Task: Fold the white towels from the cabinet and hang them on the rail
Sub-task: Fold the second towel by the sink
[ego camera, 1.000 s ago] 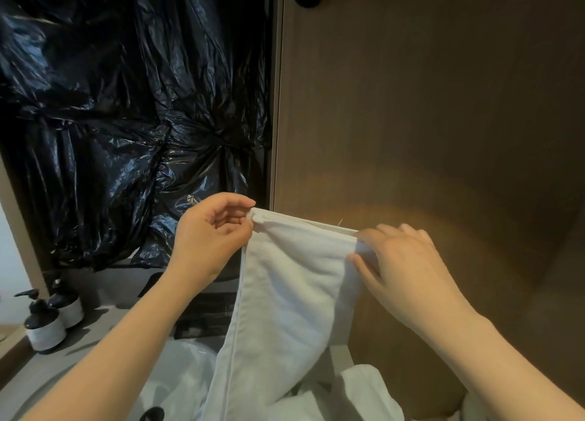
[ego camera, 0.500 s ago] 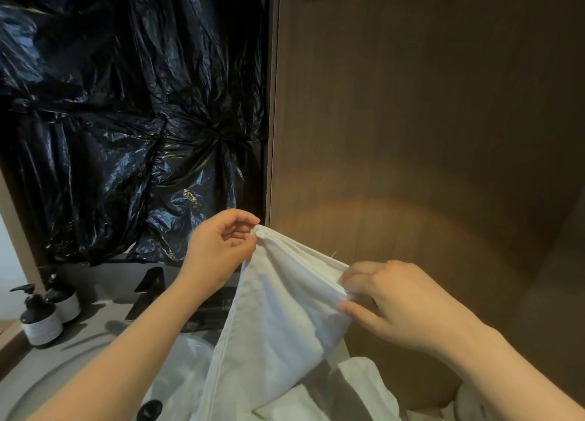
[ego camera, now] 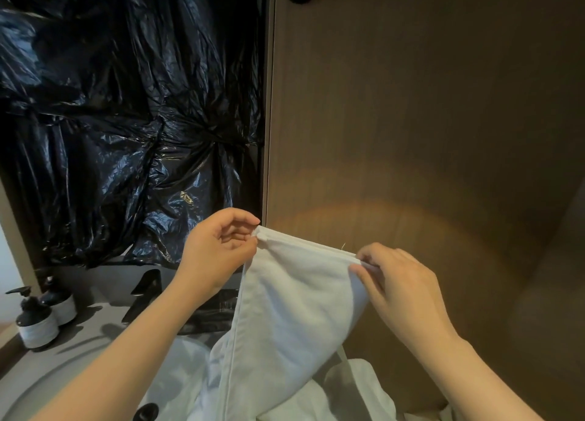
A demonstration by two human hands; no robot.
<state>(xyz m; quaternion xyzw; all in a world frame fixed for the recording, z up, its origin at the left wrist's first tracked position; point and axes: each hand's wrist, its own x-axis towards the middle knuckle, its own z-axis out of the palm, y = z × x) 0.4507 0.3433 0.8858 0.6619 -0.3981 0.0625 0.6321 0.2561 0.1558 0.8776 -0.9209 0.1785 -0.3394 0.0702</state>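
Standing at the lower left of the frame, two dark pump bottles with pale bands (ego camera: 36, 325) sit on the grey counter (ego camera: 95, 335), beneath a crinkled black plastic sheet (ego camera: 126, 120) that fills the upper left. At centre, my left hand (ego camera: 218, 253) has its fingers curled in, pinching the top left corner of the white cloth towel (ego camera: 294, 310) against the thumb. The towel's top hem runs taut, sloping slightly down to the right, and its body hangs to a heap of white fabric (ego camera: 351, 395) at the bottom of the frame. Right of centre, my right hand (ego camera: 402, 287) pinches the other top corner between thumb and bent fingers, in front of the brown wood-grain panel (ego camera: 427, 120).
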